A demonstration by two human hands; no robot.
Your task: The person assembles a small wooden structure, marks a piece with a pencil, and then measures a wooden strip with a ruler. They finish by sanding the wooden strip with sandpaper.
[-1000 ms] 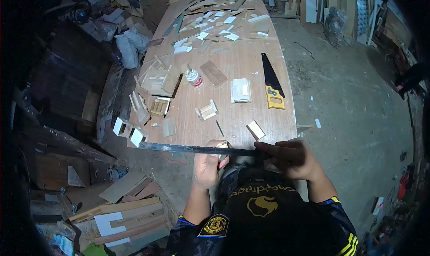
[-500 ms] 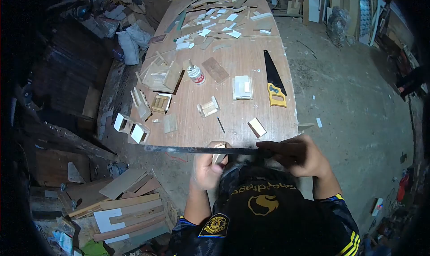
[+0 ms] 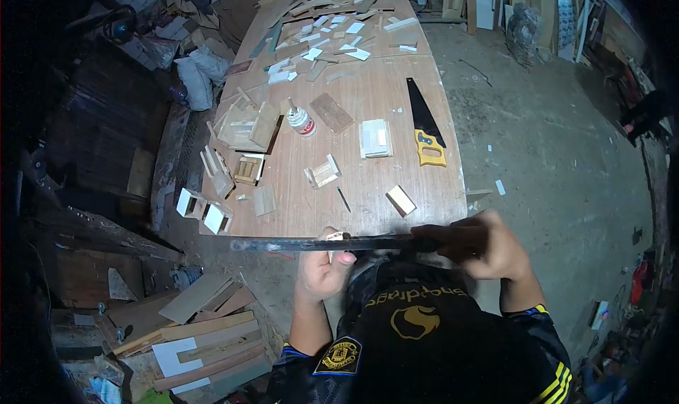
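Observation:
My right hand (image 3: 484, 245) grips the handle end of a long thin saw blade (image 3: 318, 245) that lies level across the near edge of the wooden table (image 3: 368, 103). My left hand (image 3: 322, 266) is closed on a small wooden piece (image 3: 338, 237) at that edge, right under the blade. The blade crosses the piece and reaches out past the table's left corner.
A yellow-handled handsaw (image 3: 425, 128), a glue bottle (image 3: 300, 121), a white block (image 3: 375, 138) and several small wooden frames and offcuts lie on the table. Boards are piled on the floor at lower left (image 3: 198, 326). Bare concrete floor lies to the right (image 3: 566, 163).
The blade has slid a little to the right with my right hand and now blurs. My left hand still holds the small piece at the table edge.

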